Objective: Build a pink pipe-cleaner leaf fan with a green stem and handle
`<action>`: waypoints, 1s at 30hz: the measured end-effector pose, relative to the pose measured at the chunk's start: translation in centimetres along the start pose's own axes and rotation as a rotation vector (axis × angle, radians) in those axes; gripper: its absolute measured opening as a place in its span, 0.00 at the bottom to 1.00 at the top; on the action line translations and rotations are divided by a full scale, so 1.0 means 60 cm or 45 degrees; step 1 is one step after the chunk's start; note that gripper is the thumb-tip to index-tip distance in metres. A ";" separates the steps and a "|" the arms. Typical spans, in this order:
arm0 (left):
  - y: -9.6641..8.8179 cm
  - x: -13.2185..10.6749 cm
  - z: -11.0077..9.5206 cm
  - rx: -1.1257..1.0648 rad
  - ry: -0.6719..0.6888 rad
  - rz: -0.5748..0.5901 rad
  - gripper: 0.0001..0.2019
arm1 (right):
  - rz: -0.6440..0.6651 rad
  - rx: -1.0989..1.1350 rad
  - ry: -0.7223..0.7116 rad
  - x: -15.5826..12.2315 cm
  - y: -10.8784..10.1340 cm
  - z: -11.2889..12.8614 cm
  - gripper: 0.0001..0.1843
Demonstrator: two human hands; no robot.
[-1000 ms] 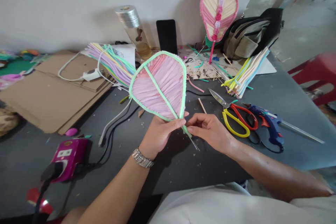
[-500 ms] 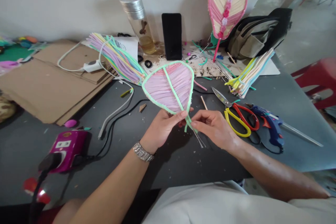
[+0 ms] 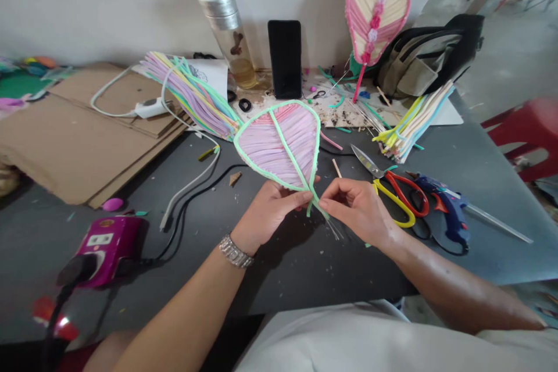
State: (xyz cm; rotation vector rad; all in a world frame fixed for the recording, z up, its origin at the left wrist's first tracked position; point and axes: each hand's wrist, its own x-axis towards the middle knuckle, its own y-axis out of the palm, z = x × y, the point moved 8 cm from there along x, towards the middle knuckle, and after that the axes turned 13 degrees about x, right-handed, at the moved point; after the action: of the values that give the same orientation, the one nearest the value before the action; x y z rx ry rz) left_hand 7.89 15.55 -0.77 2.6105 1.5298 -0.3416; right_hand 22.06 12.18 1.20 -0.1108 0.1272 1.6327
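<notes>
A: What's on the grey work table (image 3: 331,273) rn, biggest first?

B: Cardboard sheets (image 3: 74,139) are lying on the left, w/ a bundle of pastel pipe cleaners (image 3: 187,93) sticking out beside them.

A: And the main piece?

B: A leaf-shaped frame (image 3: 279,145) of mint-green pipe cleaner, filled w/ pink and lilac strips, is hovering above the table's middle, narrow end down. Prob light but springy. The strips look soft, so squeezing the face could prob bend them.

A: Best place to grab?

B: Low on the green rim, nr the tip, prob the firmest bit. The left hand (image 3: 272,212) is holding there, fingers closed around the rim, thumb pressing on it.

A: Other hand?

B: The right hand (image 3: 355,206) is pinching the green end below the tip btwn thumb and forefinger, other fingers curling loosely.

A: What's poking out?

B: Thin wire ends (image 3: 333,229) are fanning out below the fingers. They're prob sharp, so watch your grip.
</notes>
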 end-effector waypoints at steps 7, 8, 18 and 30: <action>-0.009 0.000 -0.008 0.053 0.038 -0.132 0.12 | -0.001 -0.045 0.015 0.001 0.004 -0.008 0.09; -0.010 0.000 -0.009 0.066 0.045 -0.142 0.10 | 0.000 -0.046 0.018 0.001 0.004 -0.011 0.09; -0.006 -0.002 -0.012 0.066 0.061 -0.139 0.05 | 0.136 0.000 0.126 0.007 0.010 -0.028 0.09; -0.009 -0.001 0.006 -0.077 0.048 -0.080 0.14 | 0.364 0.230 0.422 0.002 0.027 -0.054 0.17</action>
State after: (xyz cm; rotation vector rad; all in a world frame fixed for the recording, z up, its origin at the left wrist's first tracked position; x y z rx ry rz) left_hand 7.36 15.71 -1.09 2.5414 1.6109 -0.2491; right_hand 20.41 11.72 -2.01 -0.2330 0.5652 1.8685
